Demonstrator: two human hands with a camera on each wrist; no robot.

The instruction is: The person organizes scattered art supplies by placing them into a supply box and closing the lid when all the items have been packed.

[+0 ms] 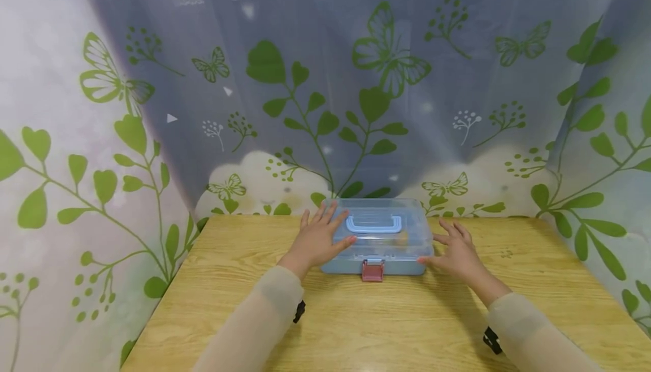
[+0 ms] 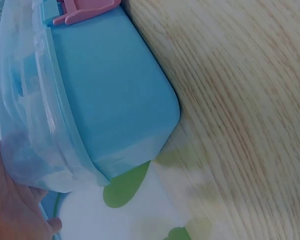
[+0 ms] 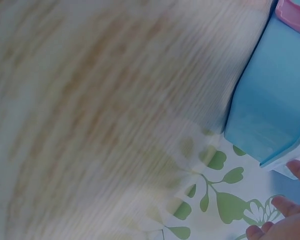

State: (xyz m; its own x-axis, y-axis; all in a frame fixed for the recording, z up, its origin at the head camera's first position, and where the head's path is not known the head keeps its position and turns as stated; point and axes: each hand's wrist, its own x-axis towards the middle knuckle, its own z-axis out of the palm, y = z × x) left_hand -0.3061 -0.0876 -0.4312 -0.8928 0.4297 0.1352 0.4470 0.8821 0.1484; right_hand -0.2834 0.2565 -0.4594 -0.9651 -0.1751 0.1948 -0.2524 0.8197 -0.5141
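Note:
A blue plastic storage box with a clear lid stands on the table. On its lid is a light blue handle, and a pink latch sits at the front. My left hand rests with spread fingers on the lid's left part. At the right end, my right hand has its fingers extended, thumb at the lid's front corner. The left wrist view shows the box's blue side beside part of the left hand. What the box contains is blurred.
The wooden table extends in front of the box and to both sides. Right behind it hangs a curtain printed with green leaves and butterflies; similar patterned cloth covers the left side. Dark straps are on the wrists.

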